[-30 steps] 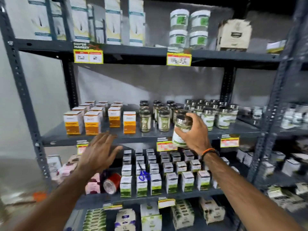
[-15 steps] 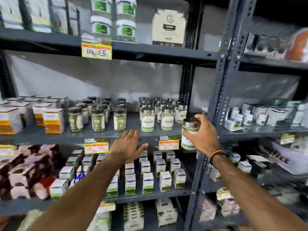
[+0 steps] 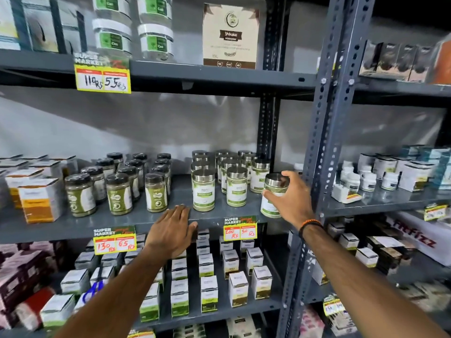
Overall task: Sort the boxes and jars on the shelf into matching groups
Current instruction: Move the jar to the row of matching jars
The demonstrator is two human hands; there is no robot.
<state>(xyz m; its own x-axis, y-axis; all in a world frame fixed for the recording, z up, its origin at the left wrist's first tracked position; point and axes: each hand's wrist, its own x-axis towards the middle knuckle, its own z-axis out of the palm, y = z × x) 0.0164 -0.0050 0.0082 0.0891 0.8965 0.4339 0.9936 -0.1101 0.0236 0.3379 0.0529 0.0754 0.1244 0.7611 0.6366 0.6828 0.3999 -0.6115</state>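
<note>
My right hand (image 3: 291, 200) grips a silver-lidded jar (image 3: 273, 185) with a white and green label, held at the right front of the grey middle shelf (image 3: 122, 220). Just to its left stands a group of matching silver-lidded jars (image 3: 229, 176). Black-lidded jars of green powder (image 3: 117, 184) stand in rows further left, and orange and white boxes (image 3: 36, 193) at the far left. My left hand (image 3: 172, 230) is flat and empty, fingers apart, at the shelf's front edge.
A perforated steel upright (image 3: 327, 132) rises right beside the held jar. Price tags (image 3: 240, 228) hang on the shelf edge. Small white and green boxes (image 3: 207, 276) fill the shelf below. Gel tubs (image 3: 112, 37) sit above, white bottles (image 3: 361, 179) in the right bay.
The view has swung right. My right hand has carried the jar rightward and down to the silver-lidded group. My left hand has moved right to the shelf's front edge.
</note>
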